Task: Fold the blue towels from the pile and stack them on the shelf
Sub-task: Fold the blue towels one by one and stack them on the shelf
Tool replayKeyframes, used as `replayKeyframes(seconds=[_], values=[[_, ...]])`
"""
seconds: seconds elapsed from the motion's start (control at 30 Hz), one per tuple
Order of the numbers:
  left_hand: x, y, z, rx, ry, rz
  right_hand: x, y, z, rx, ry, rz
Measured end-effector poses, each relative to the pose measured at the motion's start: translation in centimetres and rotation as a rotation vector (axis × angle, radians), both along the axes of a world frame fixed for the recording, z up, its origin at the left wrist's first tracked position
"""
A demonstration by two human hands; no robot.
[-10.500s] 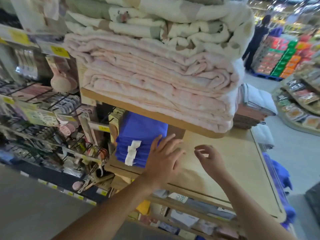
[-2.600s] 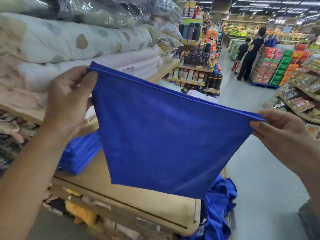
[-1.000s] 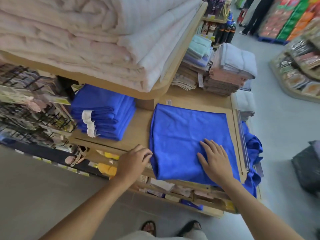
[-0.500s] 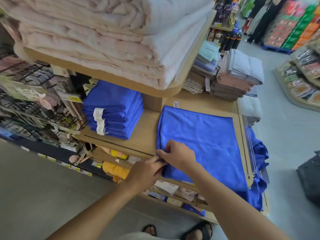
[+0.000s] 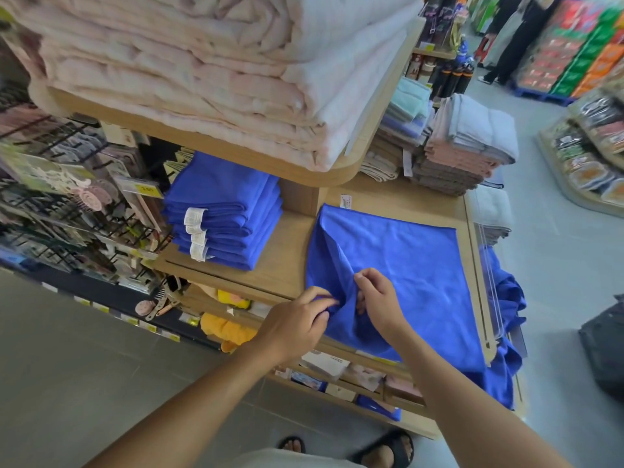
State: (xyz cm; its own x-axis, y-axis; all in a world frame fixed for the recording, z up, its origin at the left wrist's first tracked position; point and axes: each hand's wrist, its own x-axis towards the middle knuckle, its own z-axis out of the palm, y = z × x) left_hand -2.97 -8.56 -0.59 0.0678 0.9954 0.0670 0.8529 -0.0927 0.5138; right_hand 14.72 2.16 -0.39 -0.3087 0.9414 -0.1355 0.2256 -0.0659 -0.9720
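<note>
A blue towel (image 5: 405, 265) lies spread on the wooden shelf (image 5: 287, 258). Its near left corner is bunched up into a ridge. My left hand (image 5: 297, 322) pinches that corner at the shelf's front edge. Close beside it, my right hand (image 5: 378, 295) grips the raised fold of the same towel. To the left, under the upper shelf, sits a stack of folded blue towels (image 5: 226, 211) with white labels. More loose blue towels (image 5: 506, 332) hang in a pile off the shelf's right end.
Thick pink blankets (image 5: 202, 62) fill the upper shelf overhead. Grey and pink folded towels (image 5: 466, 143) stand at the back right. A rack of small hanging goods (image 5: 67, 197) is at left. People stand in the far aisle. A dark bag (image 5: 604, 346) sits on the floor at right.
The towel was held up in the air, then laid flat on the shelf. Both hands came together at its near left corner and have now lifted it into a fold.
</note>
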Motion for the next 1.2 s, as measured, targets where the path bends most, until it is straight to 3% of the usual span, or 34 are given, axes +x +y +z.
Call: replayKeyframes(seconds=[0.2, 0.37, 0.53, 0.67, 0.87, 0.93, 1.0, 1.1, 1.2], values=[[-0.7, -0.6, 0.8, -0.299, -0.603, -0.005, 0.1, 0.2, 0.0, 0.025, -0.048, 0.025], [-3.2, -2.9, 0.2, -0.425, -0.853, 0.147, -0.2, 0.3, -0.5, 0.038, -0.108, 0.067], [-3.5, -4.3, -1.7, -0.398, -0.845, 0.330, -0.1, 0.2, -0.8, 0.069, -0.123, 0.086], [-3.9, -4.6, -2.8, -0.344, -0.591, 0.379, 0.0, 0.2, -0.9, 0.085, -0.137, 0.091], [-3.6, -5.6, -2.2, -0.427, -0.685, 0.197, -0.1, 0.0, -0.9, 0.121, -0.167, 0.115], [-2.6, -5.2, -2.3, -0.474, -0.799, 0.244, -0.2, 0.0, -0.8, 0.138, -0.178, 0.117], [-1.7, -4.9, -3.1, -0.403, -0.892, 0.348, -0.1, -0.2, -0.8, 0.154, -0.185, 0.112], [-1.5, -5.5, -4.6, -0.231, -0.808, 0.525, 0.0, -0.2, -0.5, 0.146, -0.177, 0.114], [-1.7, -6.2, -5.6, -0.272, -0.863, 0.497, 0.0, -0.6, 0.3, 0.110, -0.145, 0.108]])
